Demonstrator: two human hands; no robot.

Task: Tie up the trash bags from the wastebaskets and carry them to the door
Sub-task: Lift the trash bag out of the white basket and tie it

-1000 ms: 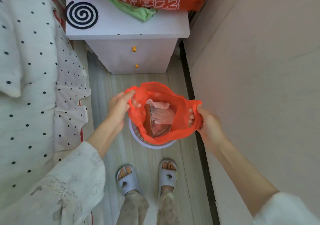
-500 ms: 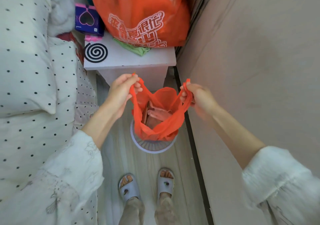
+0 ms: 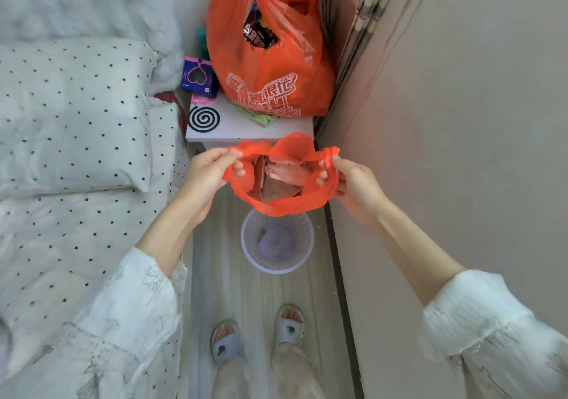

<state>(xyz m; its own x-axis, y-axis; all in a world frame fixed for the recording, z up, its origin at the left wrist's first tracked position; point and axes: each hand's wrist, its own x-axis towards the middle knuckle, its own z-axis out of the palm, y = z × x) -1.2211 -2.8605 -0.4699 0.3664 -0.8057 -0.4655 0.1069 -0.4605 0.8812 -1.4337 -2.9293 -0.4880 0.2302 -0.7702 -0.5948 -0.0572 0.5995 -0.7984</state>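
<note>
above the wastebasket [image 3: 278, 265], hands hold a trash bag [image 3: 282, 205], contents unclear.

thin plastic trash bag [image 3: 282, 205], wood-grain floor [image 3: 227, 288]

far rim of the wastebasket [image 3: 278, 265] behind the trash bag [image 3: 289, 206], bag's contents indistinct

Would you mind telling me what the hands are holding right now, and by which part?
Both hands hold the small red trash bag: the left hand pinches its left handle, the right hand its right handle, mouth open above the wastebasket.
</note>
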